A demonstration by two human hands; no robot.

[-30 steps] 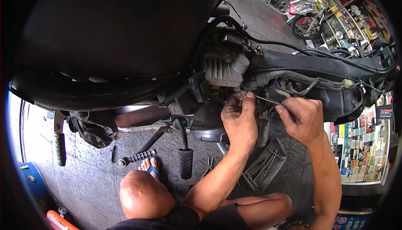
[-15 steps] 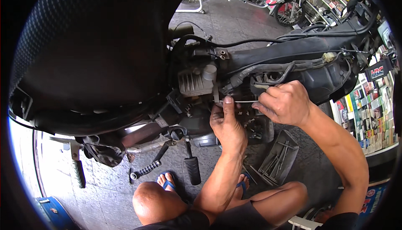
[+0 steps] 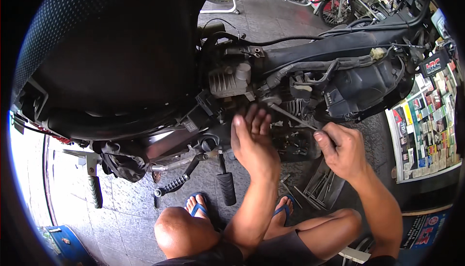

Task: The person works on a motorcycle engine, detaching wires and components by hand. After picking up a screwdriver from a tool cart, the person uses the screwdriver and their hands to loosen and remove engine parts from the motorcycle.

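Bare-skinned and palm turned up, my left hand (image 3: 254, 145) is raised in front of the motorcycle's engine area. Its fingers are apart and nothing shows in them. My right hand (image 3: 341, 149) is closed around one end of a slim metal rod-shaped tool (image 3: 293, 117). The tool slants up and left toward the parts under the frame, where its far end meets a dark, cluttered spot near the finned engine cylinder (image 3: 294, 107). Whether that end touches a fastener I cannot tell. Left of it sits a finned grey metal part (image 3: 225, 84).
A metal tray (image 3: 334, 186) of hand tools lies on the floor below my right hand. The kick lever (image 3: 172, 184) and a rubber-covered foot peg (image 3: 225, 188) jut toward me. A black seat (image 3: 121, 72) fills the left. Behind stand another bike's wheel (image 3: 336, 11) and stocked shelves (image 3: 426, 130).
My left hand has let go of the tool and opened, moving slightly down and left. My right hand has lowered, and the tool has swung from level to slanted. My view has shifted a little.
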